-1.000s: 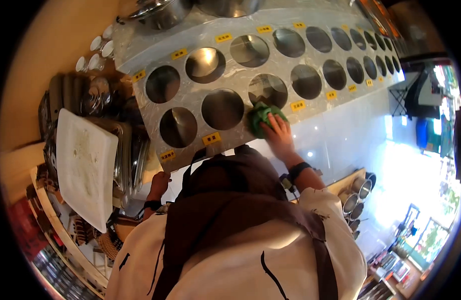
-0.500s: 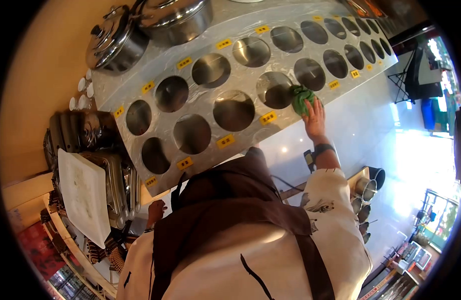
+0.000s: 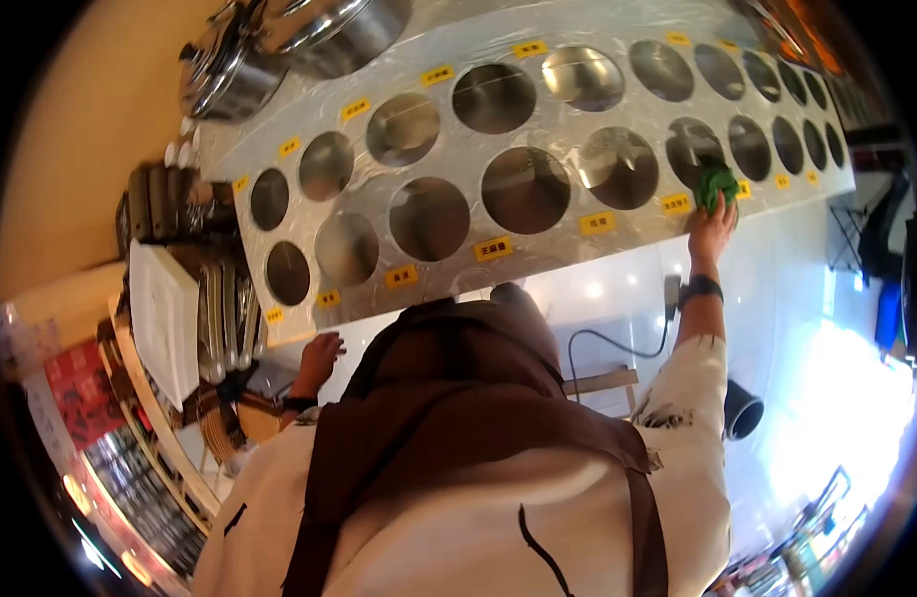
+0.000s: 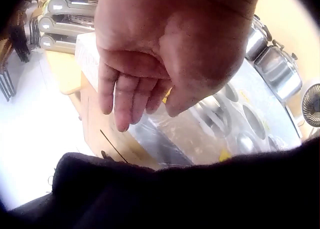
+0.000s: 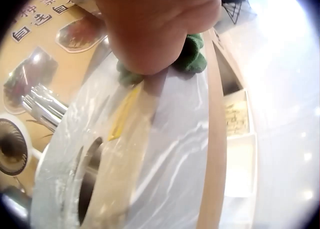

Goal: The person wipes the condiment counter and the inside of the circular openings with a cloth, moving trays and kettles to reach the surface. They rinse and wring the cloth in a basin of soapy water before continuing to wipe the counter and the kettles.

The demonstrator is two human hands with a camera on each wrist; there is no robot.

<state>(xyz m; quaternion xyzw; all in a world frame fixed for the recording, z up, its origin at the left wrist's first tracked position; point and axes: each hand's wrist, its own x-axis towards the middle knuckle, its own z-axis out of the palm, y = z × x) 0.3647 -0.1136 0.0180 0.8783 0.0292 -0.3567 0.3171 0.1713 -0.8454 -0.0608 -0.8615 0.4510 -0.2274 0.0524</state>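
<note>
A bunched green cloth [image 3: 715,186] lies on the counter top [image 3: 543,249], over the lower rim of a front-row round hole and close to a yellow label [image 3: 675,204]. My right hand [image 3: 712,234] grips the cloth from the front-edge side, arm stretched out to the right. Folds of the cloth [image 5: 192,59] stick out past the hand in the right wrist view. Beside the apron, just off the counter's left front corner, my left hand [image 3: 322,360] hangs with nothing in it. Its fingers [image 4: 124,96] are loosely bent in the left wrist view.
Clear plastic film covers the counter around two rows of round openings. Lidded steel pots [image 3: 344,35] stand at the back left. A white tray [image 3: 165,323] leans at the left. A cable [image 3: 618,343] hangs below the front edge, near a dark cylindrical bin [image 3: 742,410].
My right hand has moved the green cloth rightward along the counter's front, past several holes. The view has shifted too. My left hand stays low at the left, its fingers now more spread.
</note>
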